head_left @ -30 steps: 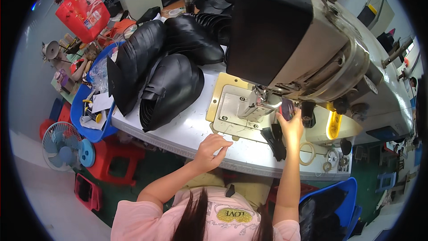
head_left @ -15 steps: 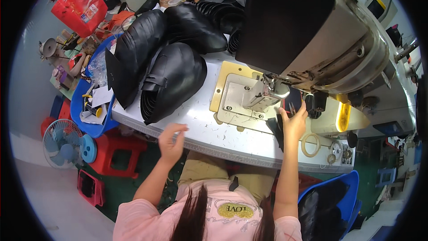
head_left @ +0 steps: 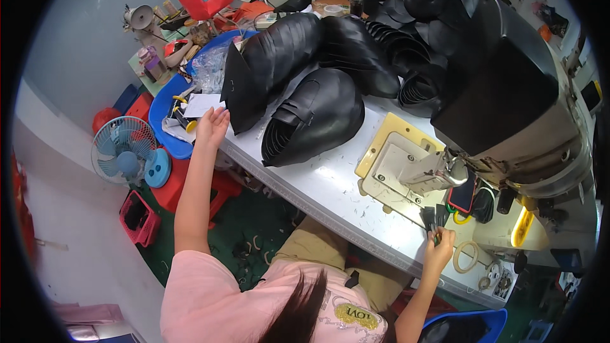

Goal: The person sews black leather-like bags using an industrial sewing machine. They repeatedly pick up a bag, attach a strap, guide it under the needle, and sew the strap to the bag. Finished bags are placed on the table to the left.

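My left hand (head_left: 213, 128) is stretched out at the table's left end, fingers apart and holding nothing. It is beside the pointed front piece of a fanned stack of black leather-like pieces (head_left: 279, 57), close to a white paper (head_left: 203, 105). Whether the fingertips touch the stack I cannot tell. My right hand (head_left: 438, 248) is closed near the table's front edge, right of the sewing machine (head_left: 426, 168). Narrow metal blades of what look like thread snips (head_left: 434, 223) stick out of it, the rest hidden. Black strips (head_left: 427, 216) lie against the blades.
Further black stacks (head_left: 318, 117) cover the table's left and back. A blue basin (head_left: 166, 98) stands past its left end, above a red stool (head_left: 171, 181) and a fan (head_left: 127, 152). A phone (head_left: 462, 194) and a tape ring (head_left: 466, 257) lie right of the machine.
My left hand has swung left and outward from the table's front edge to the black stack. My right hand has drawn back toward the front edge with the snips. The view has turned left.
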A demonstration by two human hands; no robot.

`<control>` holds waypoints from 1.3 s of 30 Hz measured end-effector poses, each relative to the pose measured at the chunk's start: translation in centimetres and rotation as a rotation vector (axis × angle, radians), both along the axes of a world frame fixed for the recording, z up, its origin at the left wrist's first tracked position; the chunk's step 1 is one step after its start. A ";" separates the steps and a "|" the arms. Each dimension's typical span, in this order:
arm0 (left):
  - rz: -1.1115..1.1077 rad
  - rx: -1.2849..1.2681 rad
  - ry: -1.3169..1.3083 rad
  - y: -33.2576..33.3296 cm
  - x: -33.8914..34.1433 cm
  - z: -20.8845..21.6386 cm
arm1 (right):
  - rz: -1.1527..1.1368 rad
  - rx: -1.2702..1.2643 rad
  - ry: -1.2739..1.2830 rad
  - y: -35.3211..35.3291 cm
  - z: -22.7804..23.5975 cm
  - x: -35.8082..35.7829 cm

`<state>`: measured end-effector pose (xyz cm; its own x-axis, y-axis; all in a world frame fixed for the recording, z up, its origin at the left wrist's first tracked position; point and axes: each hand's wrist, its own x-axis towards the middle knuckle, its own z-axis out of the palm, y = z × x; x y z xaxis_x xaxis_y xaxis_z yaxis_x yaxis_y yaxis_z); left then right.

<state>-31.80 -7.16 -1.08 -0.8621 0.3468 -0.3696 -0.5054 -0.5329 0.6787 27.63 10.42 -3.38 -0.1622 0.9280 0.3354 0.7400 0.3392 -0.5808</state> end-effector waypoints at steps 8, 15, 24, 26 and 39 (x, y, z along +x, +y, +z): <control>-0.298 -0.046 0.084 1.3 -8.9 -3.0 | 0.077 -0.078 0.079 1.7 0.9 0.2; -0.277 0.206 0.356 -2.6 -0.9 3.2 | 0.037 -0.099 0.035 1.7 1.1 -0.5; -0.495 0.565 0.462 -4.5 14.2 9.2 | 0.054 -0.187 0.042 2.7 1.3 -0.7; -0.592 0.545 0.438 -2.2 17.4 9.1 | 0.073 -0.238 0.091 3.1 0.5 -0.4; -0.950 0.198 0.260 8.1 34.9 5.1 | 0.130 -0.433 0.935 5.4 1.8 2.9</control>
<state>3.14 0.97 4.00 -0.2413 0.9679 -0.0699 -0.6284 -0.1010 0.7713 30.53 15.78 -1.55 -0.1165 0.9930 0.0208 -0.0958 0.0096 -0.9953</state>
